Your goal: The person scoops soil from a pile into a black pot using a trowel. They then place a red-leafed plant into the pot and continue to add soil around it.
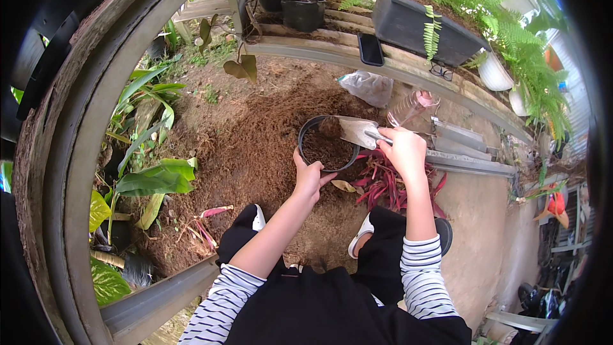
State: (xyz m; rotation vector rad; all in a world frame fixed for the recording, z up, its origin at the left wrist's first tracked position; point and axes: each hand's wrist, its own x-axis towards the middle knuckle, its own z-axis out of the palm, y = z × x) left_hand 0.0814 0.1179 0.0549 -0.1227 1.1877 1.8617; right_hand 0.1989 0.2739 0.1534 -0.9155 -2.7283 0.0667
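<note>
My left hand [309,176] grips the near rim of a round black plastic plant pot [355,155], its thumb at the rim and its fingers against the outside. Brown soil [325,149] lies inside the pot. My right hand [402,148] is closed around the short handle of a metal hand trowel [359,132]. The trowel's blade reaches over the pot's far right rim, with a clump of soil [330,127] at its tip. Plants with dark pink leaves [383,182] lie on the ground, below and beside the trowel.
Loose soil [258,139] covers the ground around the pot. Beyond it are a tied plastic bag [368,87] and a clear pink-capped bottle [412,108]. A slatted bench holds a phone [370,49], eyeglasses [441,72] and a fern planter [421,24]. A metal frame [81,153] curves along the left.
</note>
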